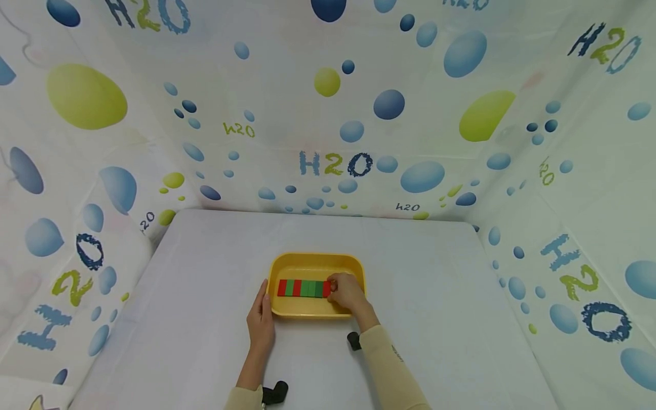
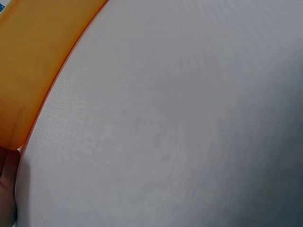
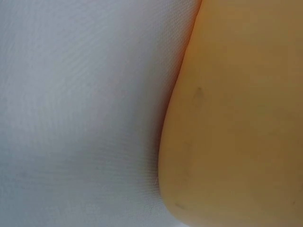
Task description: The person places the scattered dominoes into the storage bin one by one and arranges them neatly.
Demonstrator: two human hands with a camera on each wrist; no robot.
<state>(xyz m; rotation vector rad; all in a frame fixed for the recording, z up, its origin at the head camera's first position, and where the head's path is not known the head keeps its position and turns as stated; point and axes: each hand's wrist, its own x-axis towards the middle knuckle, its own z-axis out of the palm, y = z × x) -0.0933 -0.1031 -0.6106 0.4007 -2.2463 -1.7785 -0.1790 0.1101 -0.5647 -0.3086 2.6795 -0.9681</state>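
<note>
A yellow tray (image 1: 318, 314) lies on the white table, and a straight row of red and green blocks (image 1: 304, 288) runs across its floor. At the row's right end, my right hand (image 1: 348, 291) pinches a red block (image 1: 326, 288) between thumb and fingers, in line with the others. My left hand (image 1: 262, 320) rests against the tray's left side with its fingers extended along the wall. Part of that hand (image 2: 7, 189) shows at the lower left of the left wrist view, beside the tray wall (image 2: 40, 56). In the right wrist view only the tray's outer wall (image 3: 236, 118) and tablecloth appear.
The white-covered table (image 1: 205, 256) extends around the tray. A printed curtain (image 1: 328, 114) with blue and green drops hangs behind it and along both sides. Black wrist pieces (image 1: 275, 393) sit by the sleeves.
</note>
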